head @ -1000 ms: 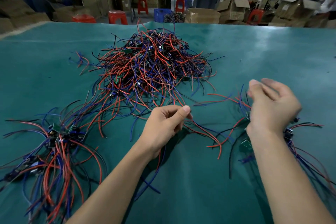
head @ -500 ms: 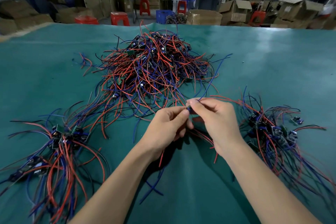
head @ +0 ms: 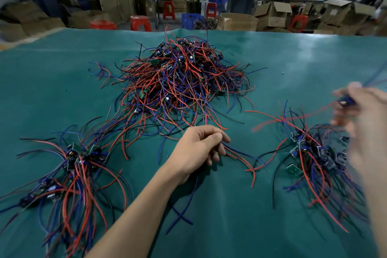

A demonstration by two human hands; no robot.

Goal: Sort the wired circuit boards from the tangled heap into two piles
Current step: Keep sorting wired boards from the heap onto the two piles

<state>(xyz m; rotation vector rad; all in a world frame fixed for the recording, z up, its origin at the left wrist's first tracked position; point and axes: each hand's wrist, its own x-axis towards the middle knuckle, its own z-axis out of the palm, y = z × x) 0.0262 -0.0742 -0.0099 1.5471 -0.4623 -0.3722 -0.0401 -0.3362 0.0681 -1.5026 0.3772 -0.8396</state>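
Your right hand (head: 364,115) swung from centre to above the right pile (head: 314,153), grip pinching a board (head: 345,101). Your left hand (head: 201,146) stayed, pinching wires (head: 240,156). One more sorted.

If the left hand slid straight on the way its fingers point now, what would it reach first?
The left hand points right along the green mat. Past the wires it pinches, it would probably meet the right pile of sorted boards first, not the central heap; depth is uncertain.
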